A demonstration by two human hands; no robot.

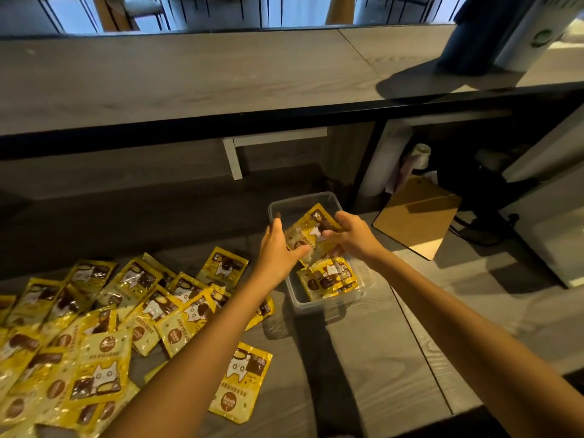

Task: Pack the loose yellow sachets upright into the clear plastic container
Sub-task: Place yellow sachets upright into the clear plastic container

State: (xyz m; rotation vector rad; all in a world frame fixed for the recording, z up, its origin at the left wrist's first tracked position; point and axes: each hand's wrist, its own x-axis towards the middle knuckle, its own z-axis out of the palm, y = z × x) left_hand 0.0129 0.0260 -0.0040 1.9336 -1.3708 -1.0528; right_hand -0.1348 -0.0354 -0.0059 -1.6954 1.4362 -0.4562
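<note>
Sachet: tilted over clear plastic container — right hand pinching it.
Left hand: fingers straight — thumb touching it.

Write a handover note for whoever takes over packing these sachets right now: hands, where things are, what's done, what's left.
Right hand: fingers grip the held sachet above the container.
Left hand: fingers straight, thumb touching that sachet, apparently steadying it.
Done: a few packed sachets sit at the container's near end; whether they are fully upright is unclear.
Left: lower the held sachet in, then work through the loose pile lying left of the container, plus one single sachet lying nearer to you.
</note>
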